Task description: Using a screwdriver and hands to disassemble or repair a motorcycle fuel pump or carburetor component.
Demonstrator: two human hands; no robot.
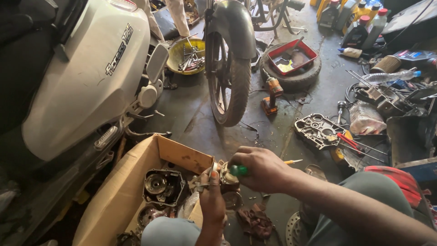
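My right hand (260,167) grips a screwdriver by its green handle (238,171), tip pointing left into a small metal engine part (226,176). My left hand (212,196) reaches up from below and holds that metal part steady by its left side. Both hands work over the right edge of an open cardboard box (136,177). Inside the box lie a round dark engine cover (163,186) and other greasy metal parts.
A white scooter (86,77) stands at the left, a motorcycle wheel (227,77) ahead. A yellow bowl of tools (186,55), a red tray on a tyre (291,59), a cordless drill (272,93), a crankcase cover (318,130), oil bottles (359,23) and a dirty rag (255,221) litter the floor.
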